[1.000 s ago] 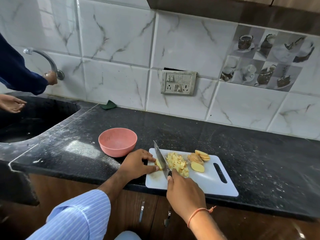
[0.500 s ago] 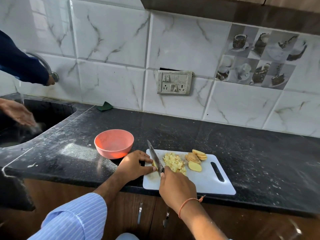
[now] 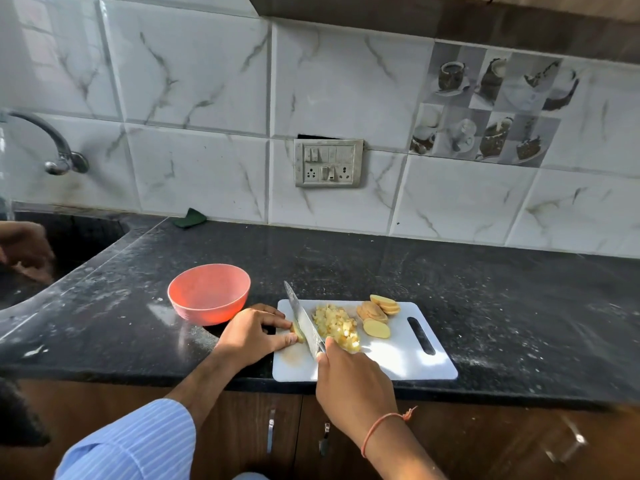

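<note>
A white cutting board (image 3: 408,362) lies at the front edge of the black counter. My right hand (image 3: 349,379) grips the handle of a knife (image 3: 303,318), whose blade rests across the board's left part. My left hand (image 3: 254,332) pinches a small potato piece (image 3: 297,332) against the left side of the blade. A heap of diced potato (image 3: 337,325) sits just right of the blade. Round potato slices (image 3: 379,315) lie further right, near the board's handle slot.
A pink bowl (image 3: 209,292) stands on the counter (image 3: 485,306) left of the board. A sink (image 3: 69,244) with a tap (image 3: 52,143) is at far left, with another person's hand (image 3: 26,251) in it. A green scrubber (image 3: 189,217) lies by the tiled wall, below a switch plate (image 3: 328,163).
The knife blade has stayed on the potato piece with small shifts. The other person's arm has left the tap, and their hand is lower in the sink.
</note>
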Demonstrator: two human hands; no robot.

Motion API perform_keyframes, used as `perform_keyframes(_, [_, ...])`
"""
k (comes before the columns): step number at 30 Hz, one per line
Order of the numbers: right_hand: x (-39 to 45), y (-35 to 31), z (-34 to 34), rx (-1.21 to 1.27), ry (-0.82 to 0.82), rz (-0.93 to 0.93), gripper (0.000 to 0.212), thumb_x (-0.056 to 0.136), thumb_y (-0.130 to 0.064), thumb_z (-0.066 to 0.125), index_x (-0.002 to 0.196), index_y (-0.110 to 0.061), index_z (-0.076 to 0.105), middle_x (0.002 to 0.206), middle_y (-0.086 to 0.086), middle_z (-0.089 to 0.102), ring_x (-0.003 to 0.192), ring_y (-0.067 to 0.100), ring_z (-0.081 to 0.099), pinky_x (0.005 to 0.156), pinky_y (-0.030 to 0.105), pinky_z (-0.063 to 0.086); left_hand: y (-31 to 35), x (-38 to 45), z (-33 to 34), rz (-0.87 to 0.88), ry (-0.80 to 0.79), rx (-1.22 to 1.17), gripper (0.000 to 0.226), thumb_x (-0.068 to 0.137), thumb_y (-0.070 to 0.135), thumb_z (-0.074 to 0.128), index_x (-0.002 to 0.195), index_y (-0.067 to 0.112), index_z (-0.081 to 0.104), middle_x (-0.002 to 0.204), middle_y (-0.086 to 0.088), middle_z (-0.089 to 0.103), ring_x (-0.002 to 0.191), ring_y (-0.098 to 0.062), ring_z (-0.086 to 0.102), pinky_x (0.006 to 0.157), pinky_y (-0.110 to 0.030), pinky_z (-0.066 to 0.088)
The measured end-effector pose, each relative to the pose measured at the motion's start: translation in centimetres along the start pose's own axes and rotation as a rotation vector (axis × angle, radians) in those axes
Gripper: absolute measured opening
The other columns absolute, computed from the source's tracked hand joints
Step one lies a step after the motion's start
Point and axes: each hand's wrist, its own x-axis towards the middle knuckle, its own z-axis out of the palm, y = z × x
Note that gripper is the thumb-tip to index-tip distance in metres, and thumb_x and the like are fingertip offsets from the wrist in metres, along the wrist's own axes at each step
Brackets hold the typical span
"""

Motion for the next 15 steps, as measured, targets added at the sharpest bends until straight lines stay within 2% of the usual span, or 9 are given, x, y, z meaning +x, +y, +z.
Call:
perform_keyframes(4, [0.3, -0.1, 0.2, 0.029, -0.017, -0.002, 0.041, 0.112, -0.040, 0.035, 0.146, -0.024, 0.050, 0.112, -0.002, 0.072, 0.103, 0.019, 0.067, 0.079, 0.033, 0.052, 0.0, 0.0, 0.0, 0.000, 0.003, 0.000, 0.040, 0.072, 0.058, 0.091, 0.106, 0.037, 0.084, 0.120, 0.024, 0.066, 0.102, 0.009, 0.063, 0.084, -0.010, 0.049])
perform_keyframes(6, [0.7, 0.0, 0.4, 0.047, -0.017, 0.009, 0.036, 0.111, -0.042, 0.034, 0.137, -0.026, 0.055, 0.108, -0.003, 0.071, 0.100, 0.018, 0.067, 0.081, 0.035, 0.055, 0.1, 0.0, -0.1, -0.015, -0.008, 0.007, 0.041, 0.073, 0.058, 0.090, 0.107, 0.037, 0.083, 0.120, 0.025, 0.065, 0.103, 0.009, 0.062, 0.083, -0.008, 0.047])
perform_keyframes(10, [1.0, 0.3, 0.7, 0.073, -0.005, 0.006, 0.030, 0.111, -0.044, 0.033, 0.114, -0.028, 0.058, 0.097, -0.004, 0.068, 0.092, 0.018, 0.064, 0.077, 0.038, 0.053, 0.1, -0.1, -0.2, -0.006, -0.007, 0.007, 0.039, 0.074, 0.060, 0.089, 0.107, 0.039, 0.083, 0.119, 0.027, 0.065, 0.106, 0.006, 0.062, 0.082, -0.010, 0.046])
perform_keyframes(15, [1.2, 0.6, 1.2, 0.091, 0.024, 0.001, 0.029, 0.110, -0.044, 0.034, 0.112, -0.028, 0.057, 0.097, -0.004, 0.068, 0.093, 0.021, 0.064, 0.073, 0.039, 0.049, 0.1, -0.2, -0.3, 0.025, 0.000, -0.034, 0.038, 0.074, 0.052, 0.092, 0.107, 0.035, 0.083, 0.118, 0.024, 0.067, 0.106, 0.007, 0.064, 0.086, -0.014, 0.050])
